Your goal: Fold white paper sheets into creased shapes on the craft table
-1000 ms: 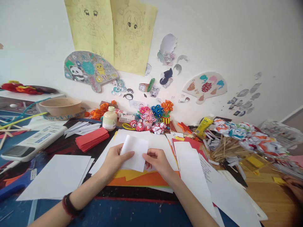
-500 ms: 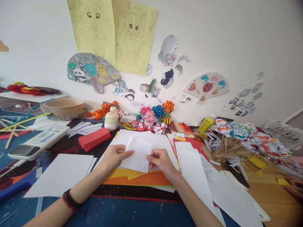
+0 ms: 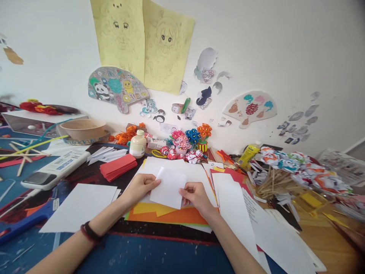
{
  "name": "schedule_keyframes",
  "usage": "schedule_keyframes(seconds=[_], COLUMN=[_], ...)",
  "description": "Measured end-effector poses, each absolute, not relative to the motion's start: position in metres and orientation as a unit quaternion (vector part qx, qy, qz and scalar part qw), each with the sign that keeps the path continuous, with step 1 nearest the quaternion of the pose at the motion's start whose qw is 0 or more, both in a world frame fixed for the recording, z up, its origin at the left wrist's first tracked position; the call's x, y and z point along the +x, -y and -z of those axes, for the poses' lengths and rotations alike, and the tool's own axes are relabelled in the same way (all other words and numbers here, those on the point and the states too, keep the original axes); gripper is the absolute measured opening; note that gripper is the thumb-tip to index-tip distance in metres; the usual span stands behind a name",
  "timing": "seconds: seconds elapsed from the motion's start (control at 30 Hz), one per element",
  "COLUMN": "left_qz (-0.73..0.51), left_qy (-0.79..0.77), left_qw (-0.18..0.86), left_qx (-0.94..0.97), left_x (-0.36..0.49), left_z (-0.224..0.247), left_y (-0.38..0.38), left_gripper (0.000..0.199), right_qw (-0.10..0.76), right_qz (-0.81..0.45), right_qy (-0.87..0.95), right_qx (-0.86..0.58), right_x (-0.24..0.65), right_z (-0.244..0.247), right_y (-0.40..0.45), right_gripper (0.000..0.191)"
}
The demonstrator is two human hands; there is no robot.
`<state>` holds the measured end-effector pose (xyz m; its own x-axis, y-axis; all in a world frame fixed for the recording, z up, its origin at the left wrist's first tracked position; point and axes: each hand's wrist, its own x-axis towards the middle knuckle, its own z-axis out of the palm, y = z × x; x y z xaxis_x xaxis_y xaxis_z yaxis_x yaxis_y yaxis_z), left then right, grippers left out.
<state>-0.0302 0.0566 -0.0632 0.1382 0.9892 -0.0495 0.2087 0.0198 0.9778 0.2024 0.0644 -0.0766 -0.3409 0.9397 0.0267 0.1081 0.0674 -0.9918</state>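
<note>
A folded white paper [image 3: 169, 189] is held up over a stack of white, yellow and orange sheets [image 3: 182, 216]. My left hand [image 3: 144, 185] pinches its left edge between thumb and fingers. On the opposite side, my right hand [image 3: 194, 194] grips the right edge, fingers curled in. White sheets [image 3: 80, 205] lie beside my left forearm, and long white strips [image 3: 234, 205] lie to the right.
Red paper strips [image 3: 118, 167], a glue bottle [image 3: 138, 144] and paper flowers [image 3: 181, 141] stand behind. A blue glue gun [image 3: 31, 219] is at left. Wooden sticks [image 3: 272, 182] and a yellow bottle [image 3: 248, 155] are at right.
The view has shifted slightly, so the scene sits a little further right. Both hands keep hold of the folded paper, which looks slightly more tilted.
</note>
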Motion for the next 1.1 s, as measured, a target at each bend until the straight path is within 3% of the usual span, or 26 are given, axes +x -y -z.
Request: schedule_keyframes(seconds=[0.2, 0.63, 0.9, 1.1], left_qz=[-0.418, -0.451, -0.464, -0.475], left_qy=[-0.528, -0.521, -0.531, -0.55], left_qw=[0.423, 0.42, 0.361, 0.301], left_qx=[0.607, 0.591, 0.61, 0.618], left_x=[-0.037, -0.037, -0.037, -0.036], left_z=[0.063, 0.069, 0.059, 0.058], left_y=[-0.056, -0.06, -0.054, -0.052], left_gripper=[0.044, 0.044, 0.044, 0.033], right_qw=[0.381, 0.383, 0.367, 0.354], right_qz=[-0.542, -0.528, -0.526, -0.532], right_qy=[0.626, 0.637, 0.652, 0.655], right_qx=[-0.41, -0.409, -0.404, -0.403], right_x=[0.199, 0.193, 0.191, 0.191], right_z=[0.075, 0.072, 0.073, 0.07], right_y=[-0.059, -0.052, -0.05, -0.05], right_gripper=[0.035, 0.035, 0.033, 0.034])
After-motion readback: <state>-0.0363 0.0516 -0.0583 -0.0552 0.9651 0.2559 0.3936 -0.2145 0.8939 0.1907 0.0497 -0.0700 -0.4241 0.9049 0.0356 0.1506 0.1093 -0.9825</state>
